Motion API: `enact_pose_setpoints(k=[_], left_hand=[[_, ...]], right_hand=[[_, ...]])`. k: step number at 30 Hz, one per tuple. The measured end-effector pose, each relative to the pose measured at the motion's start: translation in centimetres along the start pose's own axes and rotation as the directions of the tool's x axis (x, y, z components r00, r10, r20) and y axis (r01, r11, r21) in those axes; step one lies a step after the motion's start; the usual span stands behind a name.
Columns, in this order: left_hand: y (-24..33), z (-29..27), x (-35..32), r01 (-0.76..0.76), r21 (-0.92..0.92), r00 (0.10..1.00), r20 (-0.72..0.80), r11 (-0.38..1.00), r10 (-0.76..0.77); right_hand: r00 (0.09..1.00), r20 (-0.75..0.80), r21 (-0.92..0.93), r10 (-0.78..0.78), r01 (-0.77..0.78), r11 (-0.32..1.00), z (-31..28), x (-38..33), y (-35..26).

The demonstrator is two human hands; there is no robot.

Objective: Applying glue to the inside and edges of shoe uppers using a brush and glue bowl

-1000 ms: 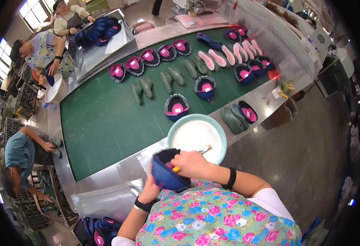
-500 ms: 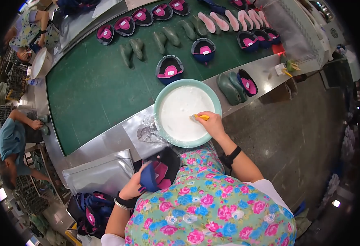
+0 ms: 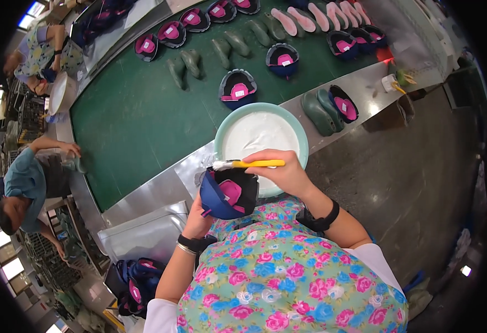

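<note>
My left hand (image 3: 197, 217) grips a shoe upper (image 3: 217, 194), dark blue outside with a black and pink inside, its opening turned up. In my right hand (image 3: 282, 173) is a paintbrush (image 3: 257, 164) with a yellow handle. Its bristles are loaded with white paste and lie at the far rim of the upper. Just beyond both hands stands a pale green basin (image 3: 303, 145) of thick white paste, partly covered by my right hand and the upper.
On the green conveyor belt (image 3: 138, 133) stand more shoe uppers (image 3: 238, 91), green shoe lasts (image 3: 221, 51) and pink insoles (image 3: 284, 22). A pile of uppers (image 3: 135, 283) lies at lower left. A co-worker (image 3: 24, 177) works across the left end.
My right hand has lifted the brush out of the paste and brought it left to the upper. My left hand has raised the upper from my lap to the basin's near edge.
</note>
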State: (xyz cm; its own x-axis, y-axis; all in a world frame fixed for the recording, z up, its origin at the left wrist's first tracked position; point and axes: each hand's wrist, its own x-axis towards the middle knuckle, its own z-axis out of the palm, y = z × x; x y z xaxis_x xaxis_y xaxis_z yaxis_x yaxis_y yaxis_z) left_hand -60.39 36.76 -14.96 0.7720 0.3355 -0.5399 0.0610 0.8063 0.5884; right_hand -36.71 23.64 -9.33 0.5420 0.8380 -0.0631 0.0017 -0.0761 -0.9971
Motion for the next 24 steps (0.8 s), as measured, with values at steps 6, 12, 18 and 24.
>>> enact_pose_setpoints(k=[6, 12, 18, 24], left_hand=[[0.5, 0.7, 0.7, -0.053, 0.014, 0.998, 0.039, 0.998, 0.053], [0.8, 0.1, 1.4, -0.275, 0.059, 0.962, 0.015, 0.960, 0.274], [1.5, -0.7, 1.9, -0.374, 0.056, 0.926, -0.021, 0.926, 0.376], [1.2, -1.2, 1.5, -0.410, 0.078, 0.911, -0.013, 0.909, 0.412]], right_hand=[[0.983, -0.178, -0.114, 0.035, -0.056, 0.992, -1.0, 0.4, 1.3], [0.949, -0.236, -0.276, 0.211, -0.274, 0.921, 0.5, -1.6, 1.3], [0.946, -0.129, 0.063, 0.298, -0.292, 0.954, 1.1, -3.2, -2.5], [0.960, -0.120, -0.093, 0.253, -0.265, 0.960, 0.7, -1.9, -1.5]])
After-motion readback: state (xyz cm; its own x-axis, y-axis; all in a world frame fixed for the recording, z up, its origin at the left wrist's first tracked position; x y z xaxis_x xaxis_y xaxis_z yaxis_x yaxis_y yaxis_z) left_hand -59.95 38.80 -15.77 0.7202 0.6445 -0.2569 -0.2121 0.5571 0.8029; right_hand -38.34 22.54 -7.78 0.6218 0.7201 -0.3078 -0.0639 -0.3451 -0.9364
